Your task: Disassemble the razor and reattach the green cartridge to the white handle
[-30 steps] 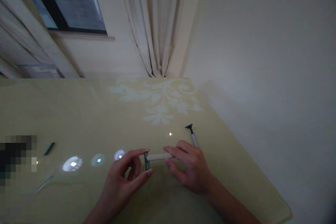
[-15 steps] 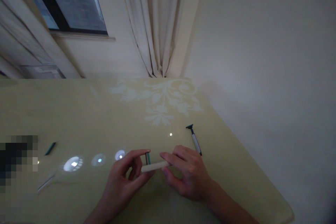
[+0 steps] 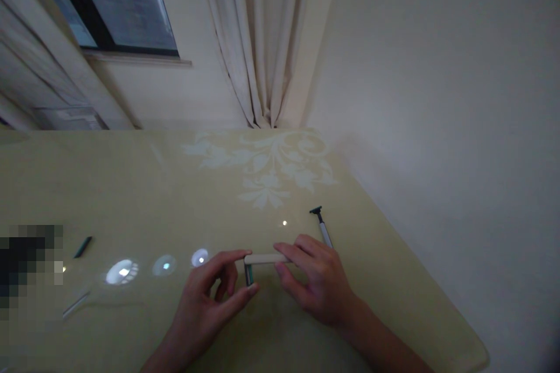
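My left hand (image 3: 210, 297) pinches a small green razor head (image 3: 249, 274) between thumb and forefinger, just above the pale yellow table (image 3: 175, 186). My right hand (image 3: 317, 282) grips a white razor handle (image 3: 266, 259) that lies level, its left end meeting the top of the razor head. Both hands are closed on their parts and almost touch each other.
A second razor (image 3: 322, 226) with a dark head lies on the table just beyond my right hand. A small dark cap (image 3: 82, 246) and a thin stick (image 3: 75, 305) lie at the left. The table's right edge runs close to the wall; curtains hang behind.
The handle had been tilted down in front of the razor head half a second ago; now it is level again and its end sits at the top of the head.
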Motion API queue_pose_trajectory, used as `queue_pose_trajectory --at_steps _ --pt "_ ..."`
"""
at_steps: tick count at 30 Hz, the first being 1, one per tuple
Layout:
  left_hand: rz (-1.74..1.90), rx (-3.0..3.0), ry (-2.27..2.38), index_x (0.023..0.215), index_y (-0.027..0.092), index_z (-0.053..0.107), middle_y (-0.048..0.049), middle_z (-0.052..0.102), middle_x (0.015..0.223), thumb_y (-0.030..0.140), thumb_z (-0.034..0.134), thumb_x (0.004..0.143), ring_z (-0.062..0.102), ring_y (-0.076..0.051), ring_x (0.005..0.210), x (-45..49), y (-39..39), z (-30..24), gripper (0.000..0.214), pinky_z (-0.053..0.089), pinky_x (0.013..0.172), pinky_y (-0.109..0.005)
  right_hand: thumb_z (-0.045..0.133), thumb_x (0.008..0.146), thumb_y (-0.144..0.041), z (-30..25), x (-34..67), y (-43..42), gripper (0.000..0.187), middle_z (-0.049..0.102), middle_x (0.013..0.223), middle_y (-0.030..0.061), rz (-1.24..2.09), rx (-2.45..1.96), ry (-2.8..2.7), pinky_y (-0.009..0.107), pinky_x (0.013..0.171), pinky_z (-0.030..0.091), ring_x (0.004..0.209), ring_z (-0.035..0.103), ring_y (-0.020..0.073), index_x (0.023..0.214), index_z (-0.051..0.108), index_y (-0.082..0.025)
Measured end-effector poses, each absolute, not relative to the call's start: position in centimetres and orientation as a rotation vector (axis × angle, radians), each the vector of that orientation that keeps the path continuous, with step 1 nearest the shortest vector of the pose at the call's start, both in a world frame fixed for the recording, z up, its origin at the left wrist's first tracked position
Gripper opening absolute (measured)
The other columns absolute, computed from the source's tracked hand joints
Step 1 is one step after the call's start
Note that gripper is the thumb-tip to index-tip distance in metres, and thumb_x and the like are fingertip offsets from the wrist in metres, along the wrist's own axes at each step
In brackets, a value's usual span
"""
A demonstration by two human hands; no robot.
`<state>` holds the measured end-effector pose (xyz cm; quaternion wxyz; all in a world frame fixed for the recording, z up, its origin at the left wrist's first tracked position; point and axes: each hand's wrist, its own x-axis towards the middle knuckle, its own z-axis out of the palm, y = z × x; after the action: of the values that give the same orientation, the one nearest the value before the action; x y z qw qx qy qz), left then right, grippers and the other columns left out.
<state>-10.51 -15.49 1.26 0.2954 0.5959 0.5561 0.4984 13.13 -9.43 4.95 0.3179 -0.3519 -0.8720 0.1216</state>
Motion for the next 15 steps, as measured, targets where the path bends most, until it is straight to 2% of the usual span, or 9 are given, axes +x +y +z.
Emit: queue_pose_trajectory --at_steps 15 --pt "1.352 1.593 1.480 0.114 0.025 0.081 0.0074 0.058 0.060 0.033 0.090 0.081 0.055 -0.011 0.050 -10.29 -15.40 1.60 0.035 0.047 0.047 -0.018 0.055 0.108 -0.037 4.66 13.09 -9.44 0.032 0.066 0.083 0.0058 0.340 -0.896 -2.310 0.033 0.066 0.048 0.073 0.063 0.0204 0.119 0.078 -0.017"
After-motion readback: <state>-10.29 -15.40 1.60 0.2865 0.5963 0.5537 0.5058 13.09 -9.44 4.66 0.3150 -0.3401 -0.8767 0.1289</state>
